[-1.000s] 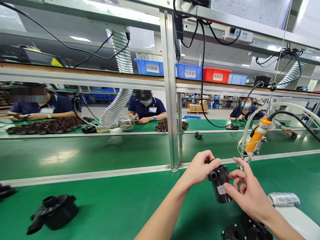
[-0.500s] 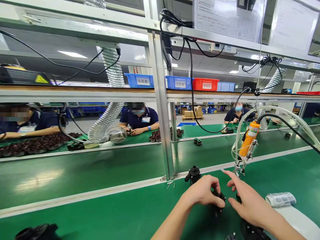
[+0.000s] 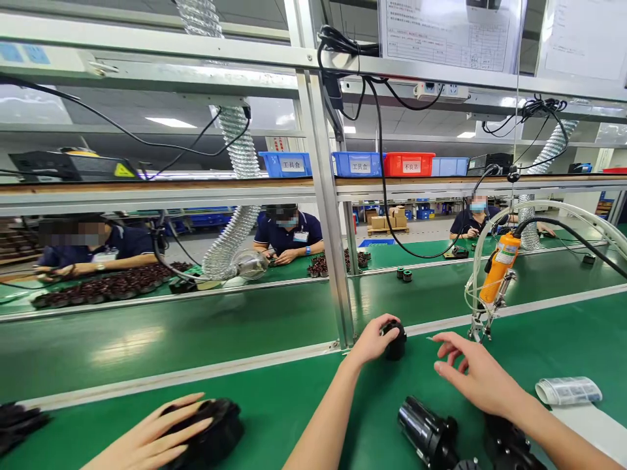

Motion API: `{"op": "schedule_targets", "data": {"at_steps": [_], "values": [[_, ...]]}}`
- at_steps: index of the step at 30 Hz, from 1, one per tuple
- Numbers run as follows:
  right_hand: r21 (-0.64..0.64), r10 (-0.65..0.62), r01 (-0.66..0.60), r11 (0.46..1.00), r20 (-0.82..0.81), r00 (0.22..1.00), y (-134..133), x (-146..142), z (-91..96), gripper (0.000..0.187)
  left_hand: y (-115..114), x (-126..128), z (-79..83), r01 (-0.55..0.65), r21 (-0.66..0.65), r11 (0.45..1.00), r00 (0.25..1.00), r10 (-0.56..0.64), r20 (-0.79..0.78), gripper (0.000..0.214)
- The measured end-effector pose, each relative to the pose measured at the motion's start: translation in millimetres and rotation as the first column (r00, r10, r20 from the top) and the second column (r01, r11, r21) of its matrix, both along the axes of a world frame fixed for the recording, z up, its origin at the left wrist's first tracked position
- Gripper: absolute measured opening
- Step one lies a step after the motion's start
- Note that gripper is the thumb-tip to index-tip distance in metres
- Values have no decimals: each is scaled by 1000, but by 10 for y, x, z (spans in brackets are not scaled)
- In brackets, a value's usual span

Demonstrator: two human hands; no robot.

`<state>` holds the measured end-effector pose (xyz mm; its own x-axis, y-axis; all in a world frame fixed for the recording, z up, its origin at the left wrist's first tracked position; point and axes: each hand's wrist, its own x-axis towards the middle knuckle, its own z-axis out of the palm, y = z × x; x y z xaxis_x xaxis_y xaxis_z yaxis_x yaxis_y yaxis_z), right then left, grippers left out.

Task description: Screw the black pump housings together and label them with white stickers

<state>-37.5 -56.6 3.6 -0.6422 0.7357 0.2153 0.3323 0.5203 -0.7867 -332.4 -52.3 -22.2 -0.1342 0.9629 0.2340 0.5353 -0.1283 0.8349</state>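
Note:
My left hand point(image 3: 373, 341) is closed around a black plastic pump-like part point(image 3: 396, 342), which stands upright beside the metal post. Fingers partly cover it. To the right hovers my right hand point(image 3: 473, 372), open, its thumb and fingers apart with no object visible between them. Below and between my hands, a glossy black cylindrical part point(image 3: 425, 425) lies tilted on the green table. More black parts point(image 3: 509, 444) sit under my right forearm, partly hidden by it.
Another person's hand point(image 3: 151, 434) rests on a black part point(image 3: 223, 427) at lower left. An orange electric screwdriver point(image 3: 500, 269) with hoses hangs ahead of my right hand. A label roll point(image 3: 568, 390) lies at right. The metal post point(image 3: 327, 215) rises before me; co-workers sit opposite.
My left hand has moved forward and left, from one black part to the upright one near the post. The cylindrical part now lies on the table. Another person's hand has appeared at lower left.

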Motion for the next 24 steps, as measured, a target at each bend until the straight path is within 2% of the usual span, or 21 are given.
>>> {"op": "schedule_targets", "data": {"at_steps": [2, 5, 9, 13, 16, 19, 24], "values": [[-14, -31, 30, 999, -53, 998, 63, -61, 44, 32, 43, 89, -23, -25, 10, 1000, 998, 24, 54, 34], [-9, -73, 73, 997, -130, 989, 144, -120, 81, 32, 60, 226, 51, -82, 3, 997, 985, 81, 152, 49], [-46, -21, 11, 999, -229, 973, 147, -153, 77, 35, -66, 401, 311, -48, -53, 997, 962, 61, 265, 66], [-143, 30, -75, 987, -293, 956, 60, -181, 53, 40, -286, 567, 616, 59, -127, 990, 924, -6, 382, 67], [-204, 46, -113, 972, -307, 951, 18, -204, 26, 44, -402, 643, 762, 134, -171, 976, 903, -50, 427, 63], [-229, 35, -107, 968, -295, 955, 5, -215, 9, 47, -443, 670, 805, 146, -197, 969, 914, -56, 402, 63], [-261, -2, -82, 962, -306, 952, -70, -199, 60, 51, -426, 676, 773, 125, -221, 967, 922, -31, 387, 67]]}}
